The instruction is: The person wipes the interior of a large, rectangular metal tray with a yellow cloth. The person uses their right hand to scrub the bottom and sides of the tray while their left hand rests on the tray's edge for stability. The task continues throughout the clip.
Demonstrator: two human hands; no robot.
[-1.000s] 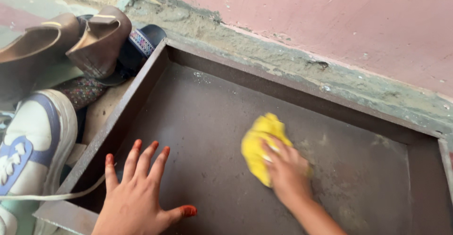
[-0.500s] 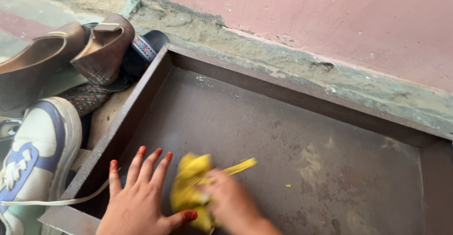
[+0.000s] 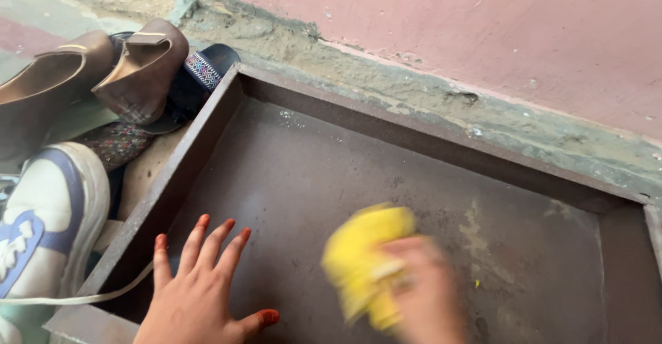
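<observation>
Cloth of bright yellow [image 3: 365,268], bunched into a wad, is gripped in the right hand [image 3: 424,292] and pressed to the floor of a shallow brown metal tray [image 3: 207,120], toward its near middle. Both cloth and right hand are motion-blurred, so the fingers cannot be told apart, though the wad is plainly closed in the hand. The left hand [image 3: 196,296] is laid flat on the tray floor at the near left corner, fingers spread wide and holding nothing; it is judged to be steadying the tray.

The wiping is judged to be partly done. The tray floor near the left wall and the middle looks a fairly even dull brown, with only a few pale specks near the far left corner. To the right of the cloth, pale dusty smears and blotches [image 3: 476,227] are seen on the floor, and a tiny yellow fleck lies there too; that right part is judged to be left to clean. The tray walls cannot be judged for dirt.

Outside the left wall, brown shoes [image 3: 138,61], a dark patterned sandal [image 3: 203,68] and a white and blue sneaker [image 3: 48,220] are piled, with a pale lace [image 3: 103,290] trailing over the tray's near corner. Behind the tray runs a rough cement ledge [image 3: 414,82] under a pink wall [image 3: 483,20].
</observation>
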